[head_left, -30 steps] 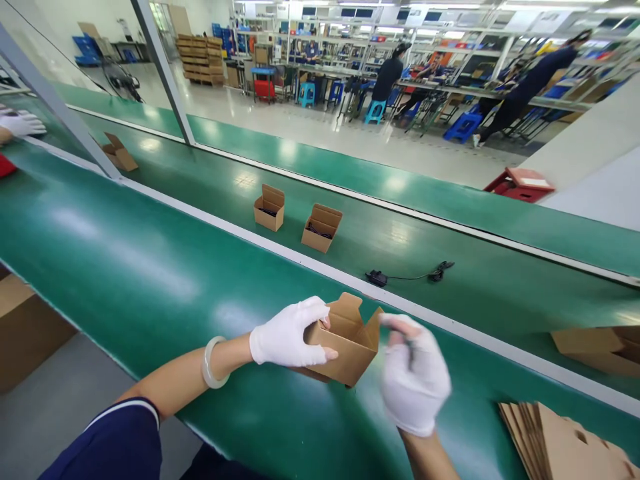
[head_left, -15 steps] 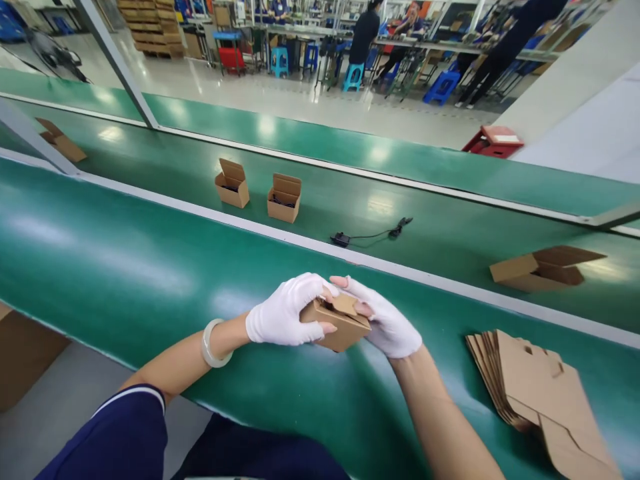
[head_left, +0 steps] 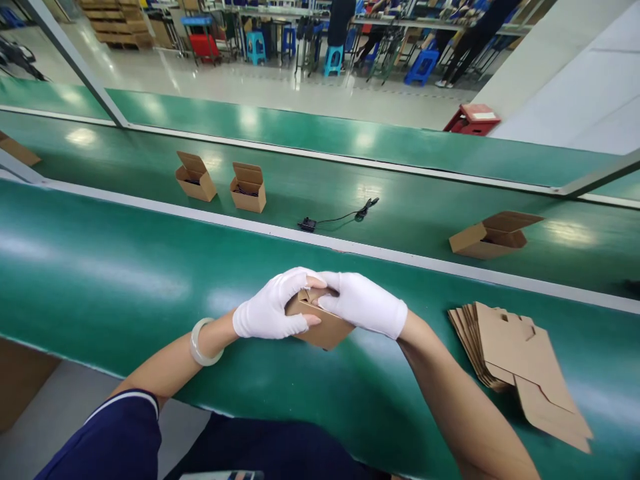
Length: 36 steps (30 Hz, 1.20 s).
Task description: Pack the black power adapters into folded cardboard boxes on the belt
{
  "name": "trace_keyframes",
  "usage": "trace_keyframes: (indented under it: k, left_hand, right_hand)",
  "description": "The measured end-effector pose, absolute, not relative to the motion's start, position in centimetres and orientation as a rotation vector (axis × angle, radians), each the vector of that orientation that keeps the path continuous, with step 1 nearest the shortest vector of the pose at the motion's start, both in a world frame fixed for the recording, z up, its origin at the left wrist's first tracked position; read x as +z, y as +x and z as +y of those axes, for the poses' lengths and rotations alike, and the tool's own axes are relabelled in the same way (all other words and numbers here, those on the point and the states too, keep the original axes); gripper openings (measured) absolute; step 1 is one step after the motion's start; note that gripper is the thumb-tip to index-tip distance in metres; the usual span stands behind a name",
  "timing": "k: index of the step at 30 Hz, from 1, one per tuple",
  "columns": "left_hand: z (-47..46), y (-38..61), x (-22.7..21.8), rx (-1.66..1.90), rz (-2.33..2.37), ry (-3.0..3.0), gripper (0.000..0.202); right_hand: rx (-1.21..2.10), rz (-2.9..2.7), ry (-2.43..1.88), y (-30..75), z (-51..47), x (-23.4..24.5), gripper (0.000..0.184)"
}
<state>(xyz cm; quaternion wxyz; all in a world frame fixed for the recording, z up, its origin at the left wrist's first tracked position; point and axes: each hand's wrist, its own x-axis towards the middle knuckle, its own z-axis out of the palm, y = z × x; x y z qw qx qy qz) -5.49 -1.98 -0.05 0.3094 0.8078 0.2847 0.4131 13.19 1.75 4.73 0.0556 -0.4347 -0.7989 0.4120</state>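
Observation:
A small brown cardboard box is held between both my gloved hands just above the near green ledge. My left hand wraps round the box's left side, thumb underneath at the front. My right hand is closed over its top right, fingers pressing the flaps down. A pale bangle sits on my left wrist. To the right, a stack of flat cardboard blanks lies on the ledge.
On the conveyor belt beyond the grey rail stand two open small boxes, a black cable with adapter and a larger open box. People work at benches far behind. A red stool stands on the floor.
The box's flaps have gone from open to folded shut under my right hand. Both hands drew together on it. The view tilted down and right; boxes on the belt shifted left.

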Motion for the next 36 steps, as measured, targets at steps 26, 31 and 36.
trace_keyframes:
  k: [26,31,36]
  left_hand:
    - [17.5,-14.3,-8.9,0.56,1.752,2.114,0.041]
    - [17.0,-15.8,-9.0,0.742,1.755,2.048,0.036]
    - [15.9,-15.5,-5.0,1.552,1.422,1.7,0.051]
  right_hand:
    - [0.561,-2.651,-2.298,17.9,2.9,-0.6,0.03]
    - [0.128,-2.464,-2.246,18.3,1.2,0.5,0.028]
    - [0.144,-2.183,-1.853,16.6,-0.1,1.5,0.026]
